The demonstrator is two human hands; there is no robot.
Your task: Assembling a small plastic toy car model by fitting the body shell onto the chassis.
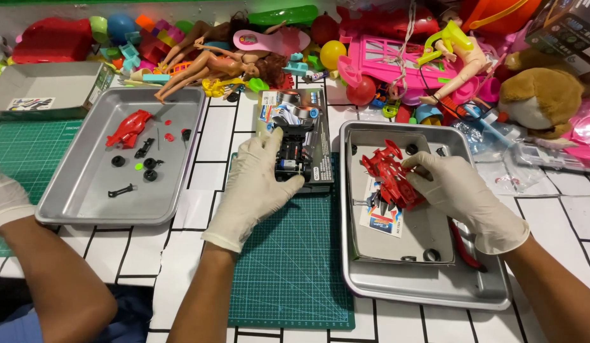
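My left hand (257, 184), in a white glove, grips a black toy car chassis (293, 151) that rests on a printed package card (319, 130) at the top of a green cutting mat (295, 260). My right hand (460, 190), also gloved, holds a red toy car body (389, 174) over the right metal tray (371, 282). In that tray lie a sticker sheet (380, 215), a black tyre (432, 255) and a red-handled tool (463, 246).
A left metal tray (72, 206) holds another red car shell (128, 129) and small black parts (149, 168). Another person's gloved hand (3, 197) and arm reach in at far left. Dolls (212, 63), a plush animal (539, 95) and plastic toys crowd the back.
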